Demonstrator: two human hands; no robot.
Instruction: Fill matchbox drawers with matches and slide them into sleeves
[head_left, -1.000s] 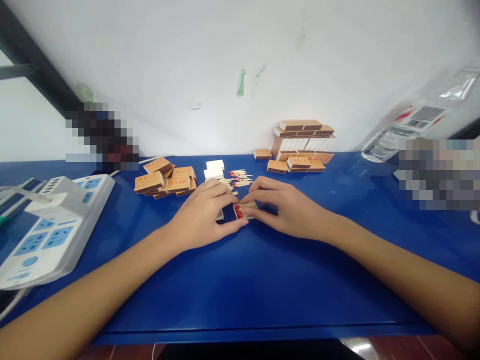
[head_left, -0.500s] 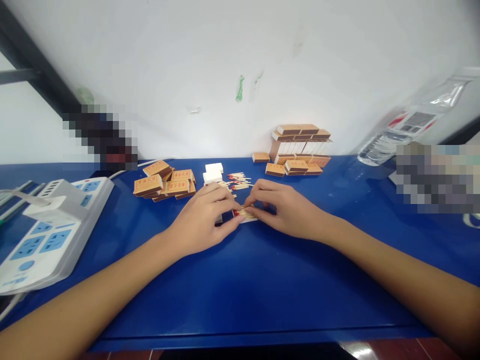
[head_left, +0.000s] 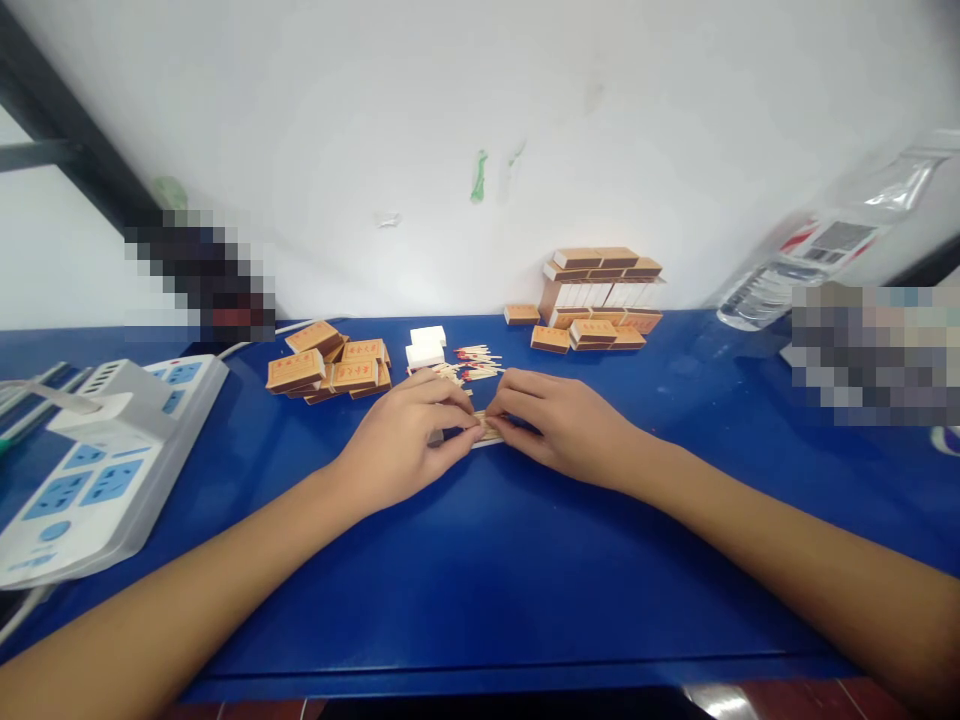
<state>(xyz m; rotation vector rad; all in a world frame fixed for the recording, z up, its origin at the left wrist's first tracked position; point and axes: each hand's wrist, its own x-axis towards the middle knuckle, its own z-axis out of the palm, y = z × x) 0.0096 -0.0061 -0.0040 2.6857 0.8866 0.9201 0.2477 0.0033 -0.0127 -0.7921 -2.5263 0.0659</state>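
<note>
Blue tabletop point(head_left: 525, 580) runs from a front edge point(head_left: 525, 680) back to a white wall point(head_left: 337, 120), leaving a broad stretch of surface between that edge and the hands. Midway across lies a small tray point(head_left: 486, 440) of matches point(head_left: 490, 432), mostly covered by fingers. Left hand point(head_left: 409, 435) and right hand point(head_left: 574, 425) meet over it, each with thumb and fingertips nearly closed at the tray; whether they grip tray or matches cannot be told. Just behind sit loose matches point(head_left: 480, 363) and white boxes point(head_left: 426, 346). Matchboxes point(head_left: 330, 368) lie heaped to the left; a stack point(head_left: 600, 300) rises near the wall, right. Farther out, a power strip point(head_left: 112, 480) and a bottle point(head_left: 817, 250) bound the sides.
</note>
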